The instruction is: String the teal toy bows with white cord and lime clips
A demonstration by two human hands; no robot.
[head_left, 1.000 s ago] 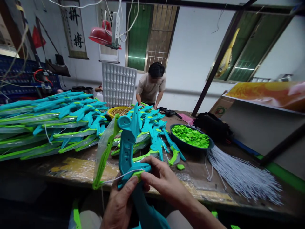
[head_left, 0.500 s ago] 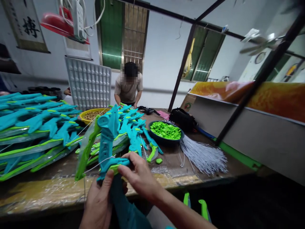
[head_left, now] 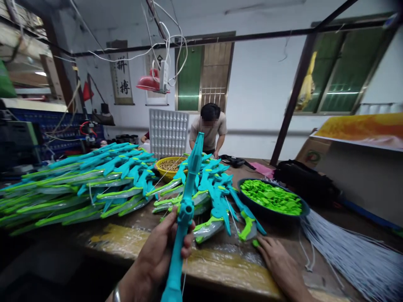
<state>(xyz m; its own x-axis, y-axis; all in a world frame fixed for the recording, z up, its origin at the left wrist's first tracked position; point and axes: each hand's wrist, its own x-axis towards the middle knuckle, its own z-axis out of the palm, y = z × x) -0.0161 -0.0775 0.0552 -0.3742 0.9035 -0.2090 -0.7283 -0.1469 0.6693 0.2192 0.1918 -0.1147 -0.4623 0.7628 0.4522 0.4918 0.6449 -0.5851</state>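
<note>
From over the worker's own brow, I see the teal bow frame standing steeply in the left hand, its pointed tip aimed up and away, its lower end running down past the wrist and out of sight. That hand is wrapped firmly about the shaft, thumb on the near left side, fingers curled around to show at the right, just below a round socket. The frame is held up in front of the desk's near edge. Well apart to the right, a small green piece lies on the desk under the fingertips of the right hand. Those fingers stretch forward, lying close together; the thumb is hidden, so I cannot tell whether they grip the piece or merely touch it. Just beyond that hand sits a dark basin heaped with green parts, and white cords fan out at its right. More teal-and-green frames are piled to the left and centre, and a co-worker bends over behind them.
</note>
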